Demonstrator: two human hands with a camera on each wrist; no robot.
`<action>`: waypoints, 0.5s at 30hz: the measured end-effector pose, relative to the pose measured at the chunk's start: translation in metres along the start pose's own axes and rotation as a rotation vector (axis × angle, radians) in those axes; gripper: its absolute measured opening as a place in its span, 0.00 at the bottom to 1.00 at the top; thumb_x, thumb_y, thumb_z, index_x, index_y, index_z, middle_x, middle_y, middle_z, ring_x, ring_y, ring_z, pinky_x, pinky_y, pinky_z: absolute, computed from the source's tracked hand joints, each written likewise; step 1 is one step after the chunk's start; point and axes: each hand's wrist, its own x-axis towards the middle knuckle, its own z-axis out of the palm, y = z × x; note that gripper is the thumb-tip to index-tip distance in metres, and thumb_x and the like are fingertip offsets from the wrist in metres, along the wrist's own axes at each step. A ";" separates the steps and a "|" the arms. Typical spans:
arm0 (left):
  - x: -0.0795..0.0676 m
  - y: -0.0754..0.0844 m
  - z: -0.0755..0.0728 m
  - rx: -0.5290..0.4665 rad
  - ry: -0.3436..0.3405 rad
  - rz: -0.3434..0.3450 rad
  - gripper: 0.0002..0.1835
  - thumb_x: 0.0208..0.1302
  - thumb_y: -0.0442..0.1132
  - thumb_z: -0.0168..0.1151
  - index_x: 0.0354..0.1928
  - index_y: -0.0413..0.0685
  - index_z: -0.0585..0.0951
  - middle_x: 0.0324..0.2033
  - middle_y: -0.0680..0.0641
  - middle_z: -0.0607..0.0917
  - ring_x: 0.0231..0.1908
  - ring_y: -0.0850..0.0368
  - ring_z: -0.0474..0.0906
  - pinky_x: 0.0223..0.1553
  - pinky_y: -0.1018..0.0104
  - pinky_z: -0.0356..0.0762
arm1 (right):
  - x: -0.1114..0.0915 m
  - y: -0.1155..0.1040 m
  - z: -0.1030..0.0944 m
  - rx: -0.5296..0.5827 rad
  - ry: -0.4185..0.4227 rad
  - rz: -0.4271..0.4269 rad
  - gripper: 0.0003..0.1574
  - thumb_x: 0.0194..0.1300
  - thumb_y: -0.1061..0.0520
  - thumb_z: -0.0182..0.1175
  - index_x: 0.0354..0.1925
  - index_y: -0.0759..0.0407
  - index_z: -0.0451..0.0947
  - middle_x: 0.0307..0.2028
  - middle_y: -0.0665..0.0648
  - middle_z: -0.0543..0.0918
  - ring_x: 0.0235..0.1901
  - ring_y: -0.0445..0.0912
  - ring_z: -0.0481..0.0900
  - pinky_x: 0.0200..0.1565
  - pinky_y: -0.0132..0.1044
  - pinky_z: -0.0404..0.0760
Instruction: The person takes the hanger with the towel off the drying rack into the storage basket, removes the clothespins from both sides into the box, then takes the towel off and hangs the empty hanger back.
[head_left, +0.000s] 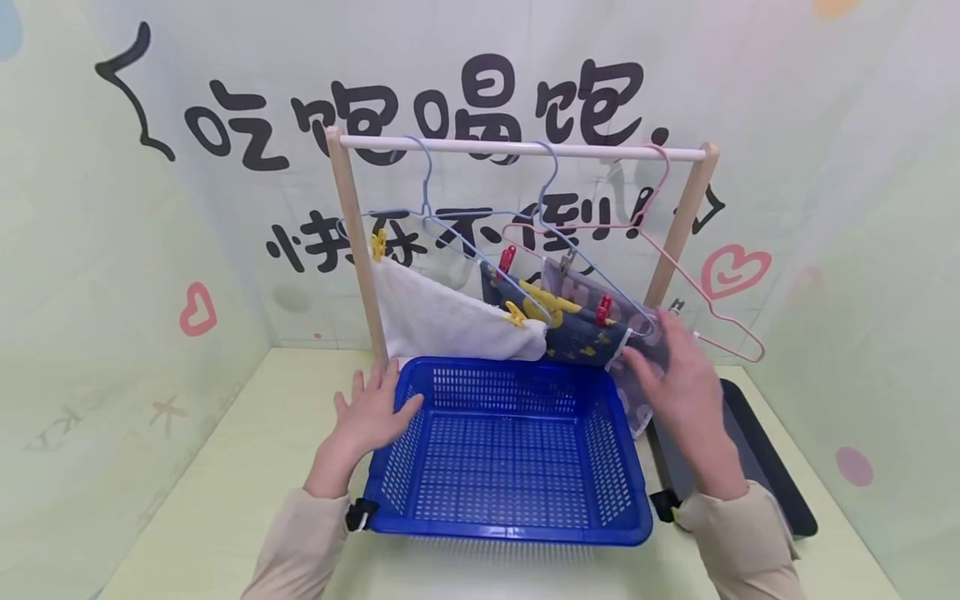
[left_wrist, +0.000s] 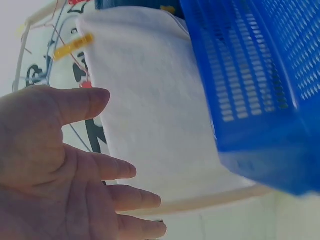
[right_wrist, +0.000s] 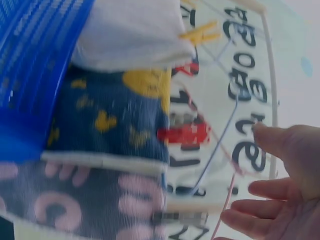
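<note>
My left hand (head_left: 367, 417) is open with fingers spread, beside the left rim of a blue plastic basket (head_left: 510, 532). In the left wrist view nothing lies between its fingers. My right hand (head_left: 688, 400) is also open, in front of a grey-purple towel (right_wrist: 60, 205) with pink letters. The right wrist view shows that hand apart from the cloths, near the hangers. A white towel (head_left: 442, 310) hangs by yellow clothespins (head_left: 515, 314). Red clothespins (head_left: 603, 309) hold a navy towel (head_left: 581, 343) with yellow figures, and grey clothespins (head_left: 567, 260) hold the grey-purple one.
Two blue hangers (head_left: 427, 179) and a pink hanger (head_left: 693, 287) hang from the white rod (head_left: 487, 147) of a wooden rack. The basket stands before the rack. A black tray (head_left: 772, 471) lies on the table to the right, partly behind my right arm.
</note>
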 end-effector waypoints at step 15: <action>-0.013 -0.048 0.012 -0.059 -0.036 -0.006 0.36 0.71 0.47 0.45 0.66 0.23 0.50 0.65 0.22 0.51 0.64 0.22 0.42 0.57 0.27 0.45 | 0.029 0.062 -0.017 0.034 0.372 0.036 0.27 0.56 0.68 0.64 0.55 0.71 0.73 0.50 0.71 0.77 0.52 0.64 0.74 0.50 0.58 0.71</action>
